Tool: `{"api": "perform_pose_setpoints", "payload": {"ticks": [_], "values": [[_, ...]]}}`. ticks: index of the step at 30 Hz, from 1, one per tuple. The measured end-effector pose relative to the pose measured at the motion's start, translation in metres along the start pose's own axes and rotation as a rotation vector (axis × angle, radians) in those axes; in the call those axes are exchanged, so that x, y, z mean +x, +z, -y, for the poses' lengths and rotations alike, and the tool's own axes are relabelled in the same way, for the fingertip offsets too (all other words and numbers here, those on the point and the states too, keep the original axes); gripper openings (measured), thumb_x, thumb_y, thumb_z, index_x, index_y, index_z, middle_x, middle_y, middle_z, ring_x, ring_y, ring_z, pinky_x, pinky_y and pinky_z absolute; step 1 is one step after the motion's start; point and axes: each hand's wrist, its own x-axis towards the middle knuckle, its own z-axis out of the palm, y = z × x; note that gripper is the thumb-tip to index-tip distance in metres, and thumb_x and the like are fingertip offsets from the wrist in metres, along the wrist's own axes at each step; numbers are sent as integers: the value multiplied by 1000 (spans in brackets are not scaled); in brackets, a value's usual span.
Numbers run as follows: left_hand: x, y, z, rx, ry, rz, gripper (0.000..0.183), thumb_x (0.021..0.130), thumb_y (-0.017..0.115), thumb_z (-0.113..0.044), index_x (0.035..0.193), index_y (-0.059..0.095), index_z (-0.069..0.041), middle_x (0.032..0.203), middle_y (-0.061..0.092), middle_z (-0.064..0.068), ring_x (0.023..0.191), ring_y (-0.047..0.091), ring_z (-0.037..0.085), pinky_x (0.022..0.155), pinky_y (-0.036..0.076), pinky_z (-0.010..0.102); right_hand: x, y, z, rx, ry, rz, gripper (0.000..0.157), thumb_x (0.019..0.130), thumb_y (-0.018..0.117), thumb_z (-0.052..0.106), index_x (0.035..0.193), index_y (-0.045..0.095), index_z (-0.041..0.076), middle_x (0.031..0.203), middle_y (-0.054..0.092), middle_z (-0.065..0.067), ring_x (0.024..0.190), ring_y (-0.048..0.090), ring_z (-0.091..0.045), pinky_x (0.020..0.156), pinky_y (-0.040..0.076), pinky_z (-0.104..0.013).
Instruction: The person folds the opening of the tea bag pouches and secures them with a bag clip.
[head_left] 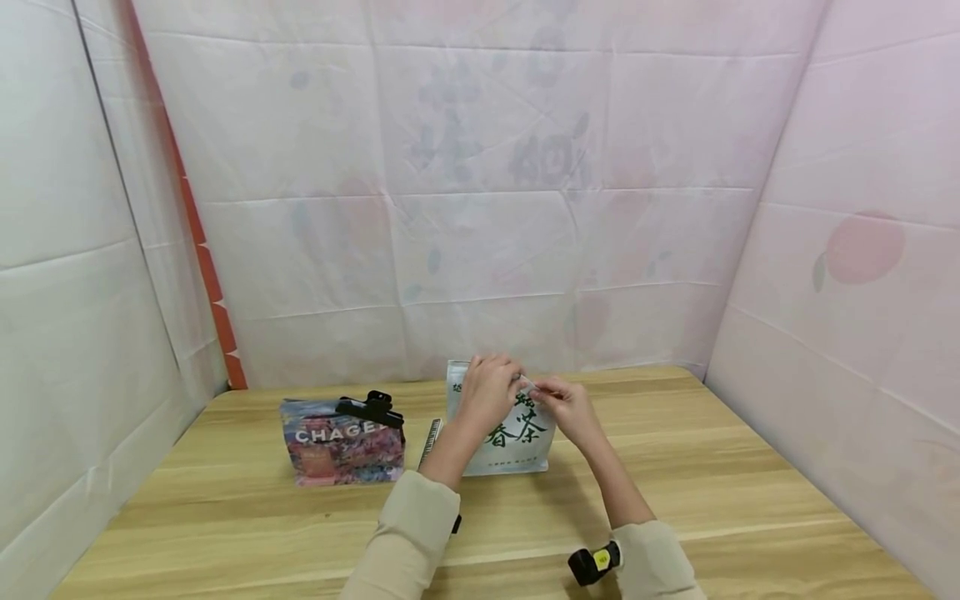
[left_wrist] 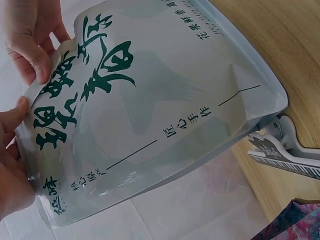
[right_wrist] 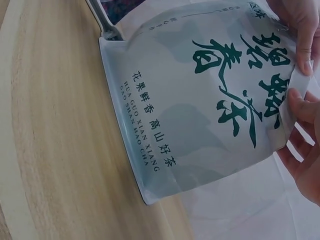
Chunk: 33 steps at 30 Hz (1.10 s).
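Observation:
A pale tea bag (head_left: 517, 457) with large green Chinese characters stands upright on the wooden table. My left hand (head_left: 487, 390) grips its top edge, thumb on the printed front. To the right, my right hand (head_left: 568, 410) pinches the same edge between thumb and fingers. In the right wrist view a strip of the bag's top (right_wrist: 299, 82) is folded over between the two hands. The left wrist view shows the thumbs close together along that edge. The fingers behind the bag are partly hidden.
A light clip (left_wrist: 282, 150) with a ridged edge lies by the bag's lower left corner. Farther left stands a colourful bag (head_left: 345, 454) lettered CHAGEE, with a black clip (head_left: 371, 408) across its top. White printed cloth (head_left: 480, 250) hangs behind the table (head_left: 247, 517).

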Motion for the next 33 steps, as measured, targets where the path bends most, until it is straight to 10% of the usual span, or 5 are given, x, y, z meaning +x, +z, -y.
{"api": "perform_pose_setpoints", "payload": {"ticks": [11,25,33], "values": [[1,0,1,-24,-10,2,13,85,65,-28,90,69,-16,89,62,-7,83,56,11,70,36,25,5,-17,-40,-56,57,192,14,86,63,3,97,67,-6,92,63,-11,85,61,-26,75,50,-32],[2,1,0,-5,-13,-6,13,85,65,-29,90,70,-17,89,63,-6,83,56,11,69,37,25,4,-12,-49,-112,-35,83,5,82,64,-1,85,67,-5,80,65,-9,73,61,-20,67,50,-28],[1,0,0,-12,-22,2,13,86,65,-28,92,70,-17,90,63,-6,84,55,11,70,36,25,3,-20,-49,-78,-16,191,11,86,62,1,93,67,-6,89,63,-10,82,60,-22,76,50,-34]]}}
